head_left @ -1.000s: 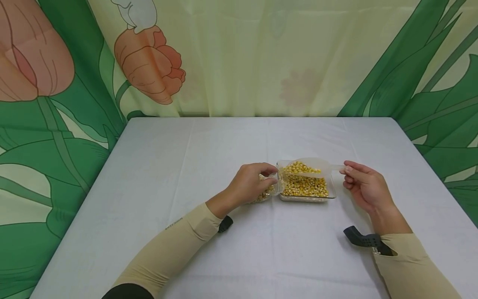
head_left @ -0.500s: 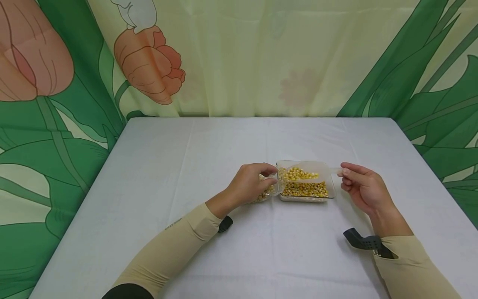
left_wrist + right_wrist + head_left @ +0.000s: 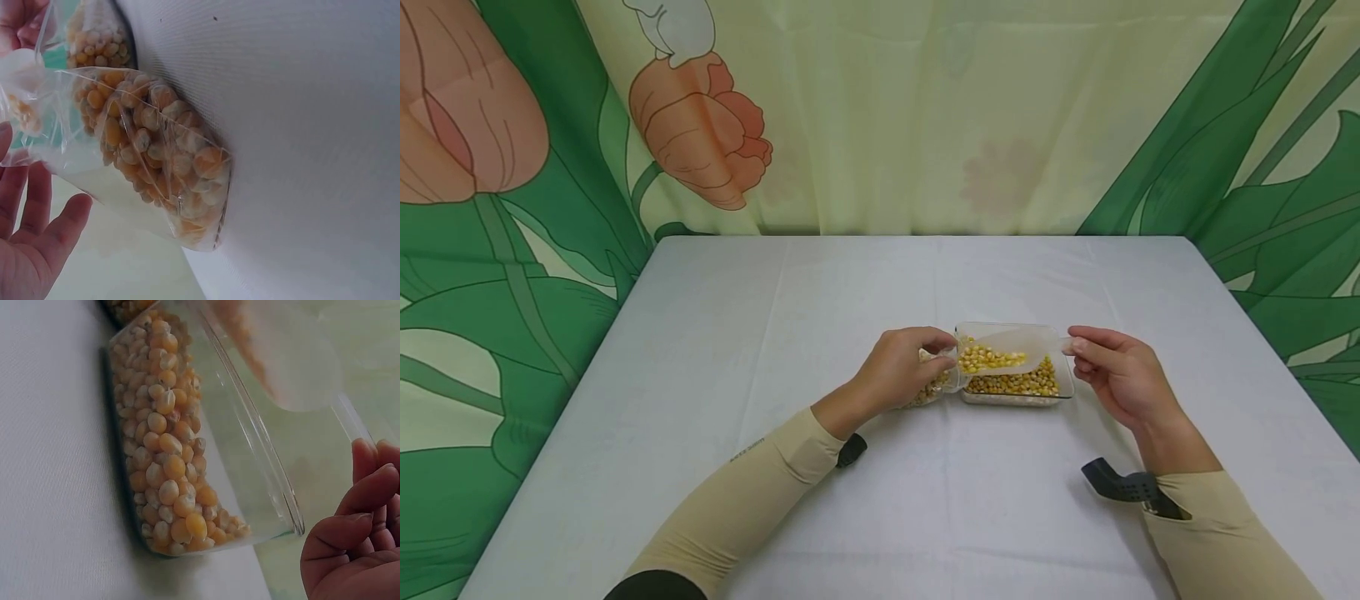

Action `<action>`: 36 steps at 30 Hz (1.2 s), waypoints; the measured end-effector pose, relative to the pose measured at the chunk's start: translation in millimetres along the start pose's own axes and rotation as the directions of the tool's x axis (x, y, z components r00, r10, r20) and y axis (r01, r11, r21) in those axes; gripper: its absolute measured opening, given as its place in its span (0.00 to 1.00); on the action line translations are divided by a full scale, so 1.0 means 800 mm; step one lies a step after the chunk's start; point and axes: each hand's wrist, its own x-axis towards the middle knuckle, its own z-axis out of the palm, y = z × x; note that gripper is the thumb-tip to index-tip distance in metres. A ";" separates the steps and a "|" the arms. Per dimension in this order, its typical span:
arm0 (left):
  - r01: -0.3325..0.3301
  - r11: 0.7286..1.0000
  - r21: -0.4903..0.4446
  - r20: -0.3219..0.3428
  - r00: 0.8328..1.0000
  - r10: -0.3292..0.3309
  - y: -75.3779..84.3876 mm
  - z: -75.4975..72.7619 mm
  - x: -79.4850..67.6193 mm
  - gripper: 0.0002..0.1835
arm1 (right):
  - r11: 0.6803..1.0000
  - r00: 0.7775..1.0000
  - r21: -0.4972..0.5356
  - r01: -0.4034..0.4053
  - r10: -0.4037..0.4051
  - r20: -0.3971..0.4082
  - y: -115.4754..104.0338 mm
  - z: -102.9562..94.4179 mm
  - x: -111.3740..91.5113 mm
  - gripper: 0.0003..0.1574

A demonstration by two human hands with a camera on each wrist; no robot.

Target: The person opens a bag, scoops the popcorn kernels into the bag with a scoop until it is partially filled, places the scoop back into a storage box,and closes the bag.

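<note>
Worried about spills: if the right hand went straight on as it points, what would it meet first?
Past its scoop, the right hand probably meets the glass container; depth is unclear, so it may pass above.

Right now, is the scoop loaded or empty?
Part loaded: head view shows corn in the scoop toward its tip; the rest looks bare.

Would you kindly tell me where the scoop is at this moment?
In the head view, the scoop is right of centre, over the glass container, pinched by the right hand, its tip near the bag.
</note>
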 end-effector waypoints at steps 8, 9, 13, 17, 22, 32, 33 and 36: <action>-0.022 1.000 0.009 -0.019 1.000 0.022 0.001 -0.003 -0.002 0.12 | 0.987 0.998 -0.154 0.043 -0.049 -0.034 -0.007 0.016 -0.003 0.15; -0.022 1.000 0.010 -0.019 1.000 0.022 0.002 -0.003 -0.002 0.12 | 0.983 0.998 -0.179 0.047 -0.055 -0.039 -0.008 0.018 -0.003 0.14; -0.024 1.000 0.010 -0.020 1.000 0.024 0.001 -0.003 -0.002 0.12 | 0.951 0.994 -0.302 0.071 -0.092 -0.056 -0.013 0.026 -0.005 0.12; -0.018 1.000 0.006 -0.023 1.000 0.018 0.001 -0.003 -0.001 0.11 | 0.886 0.989 -0.453 0.103 -0.141 -0.052 -0.017 0.032 -0.005 0.11; -0.018 1.000 0.001 -0.025 1.000 0.018 0.002 -0.004 -0.001 0.11 | 0.819 0.982 -0.559 0.133 -0.185 -0.039 -0.024 0.037 -0.005 0.14; -0.026 1.000 -0.001 -0.030 0.999 0.026 -0.001 -0.003 -0.001 0.11 | 0.802 0.976 -0.584 0.123 -0.203 -0.073 -0.034 0.037 -0.009 0.16; -0.027 1.000 -0.002 -0.030 0.999 0.027 -0.001 -0.003 -0.001 0.11 | 0.801 0.976 -0.586 0.122 -0.204 -0.076 -0.035 0.037 -0.010 0.16; -0.031 1.000 -0.003 -0.028 0.999 0.031 -0.001 -0.003 -0.001 0.11 | 0.784 0.974 -0.610 0.116 -0.210 -0.084 -0.036 0.036 -0.011 0.14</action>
